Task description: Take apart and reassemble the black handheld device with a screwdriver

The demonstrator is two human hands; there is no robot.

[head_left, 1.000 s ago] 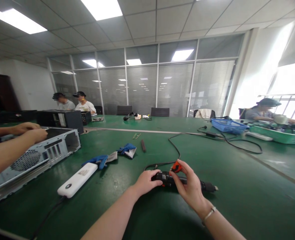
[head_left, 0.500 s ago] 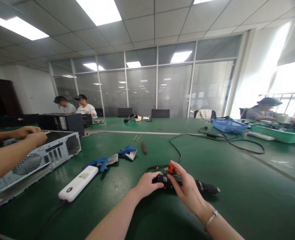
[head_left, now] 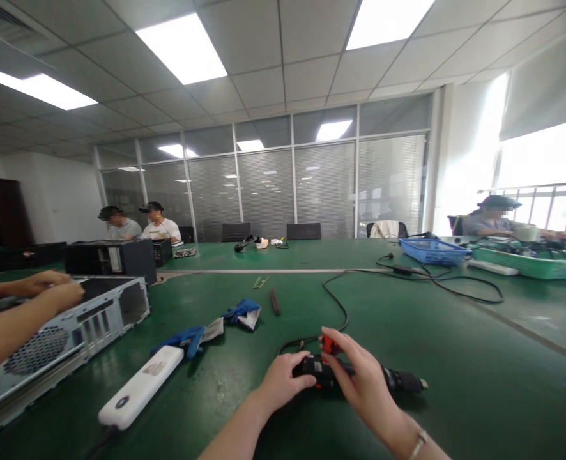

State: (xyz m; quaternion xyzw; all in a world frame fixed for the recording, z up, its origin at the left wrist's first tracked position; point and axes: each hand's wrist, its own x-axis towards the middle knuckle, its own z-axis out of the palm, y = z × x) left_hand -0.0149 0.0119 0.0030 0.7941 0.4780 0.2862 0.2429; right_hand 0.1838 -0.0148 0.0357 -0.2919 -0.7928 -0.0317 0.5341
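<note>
A black, elongated power tool point(head_left: 404, 381) lies on its side on the green table, its narrow metal tip pointing right. My left hand point(head_left: 283, 378) is closed around its left end, thumb along the near side. Over the middle of the tool, my right hand point(head_left: 363, 375) pinches a small red-orange piece point(head_left: 329, 345) between thumb and fingers; whether this piece is joined to the tool I cannot tell. My right palm hides part of the tool's body. A black cable point(head_left: 343, 306) runs across the table behind my hands.
At the left, another person's hands point(head_left: 55, 291) work over an open metal computer case point(head_left: 113, 313). A white power strip point(head_left: 144, 386), blue-grey gloves point(head_left: 201, 335) and a dark brown bar point(head_left: 275, 301) lie nearby. Blue point(head_left: 434, 254) and green baskets point(head_left: 532, 263) stand at the right.
The camera has tilted up slightly, so the table and things sit lower in view. My hands keep the same hold on the tool and the red-orange piece.
</note>
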